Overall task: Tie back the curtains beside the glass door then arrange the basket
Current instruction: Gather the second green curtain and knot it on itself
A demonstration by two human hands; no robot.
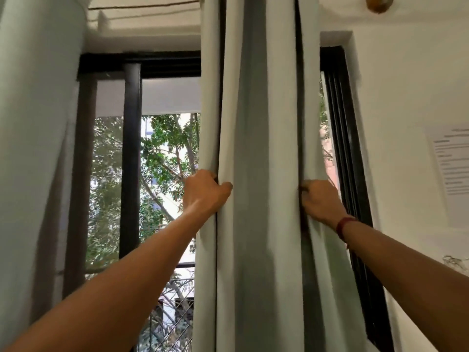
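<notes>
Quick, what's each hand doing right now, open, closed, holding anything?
Left hand: closed, gripping the left edge of the pale grey-green fabric curtain.
Right hand: closed, gripping the same curtain's right edge.

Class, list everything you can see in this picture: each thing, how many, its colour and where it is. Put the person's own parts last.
Curtain: one, pale grey-green, centre, gathered.
Second curtain: one, same colour, far left.
Door frame: black, behind curtains.
Trees: green, outside glass.
Paper: one, white, right wall.
Wristband: one, red, right wrist.
Left hand: grip shut on curtain's left edge.
Right hand: grip shut on curtain's right edge.
</notes>
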